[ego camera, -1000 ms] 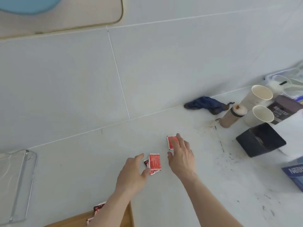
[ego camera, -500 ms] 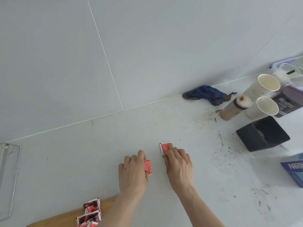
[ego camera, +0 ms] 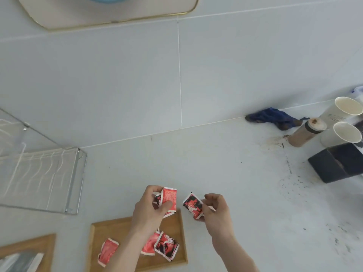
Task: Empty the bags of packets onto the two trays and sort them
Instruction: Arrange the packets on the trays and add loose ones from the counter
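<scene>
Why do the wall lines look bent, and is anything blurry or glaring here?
Head view: the wide lens bows the tile seam and stretches the edges; light is soft and even, with faint shadows; the clear rack shows pale reflections; the hands' packets look slightly soft.

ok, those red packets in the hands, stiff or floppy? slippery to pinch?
Probably floppy: the packet in the left hand bends at its crimped edges. Likely light, since the right hand holds its packet with a fingertip pinch. The glossy film may be a bit slick, though wrinkles should help grip. Packets on the wooden tray lie curled, not flat.
</scene>
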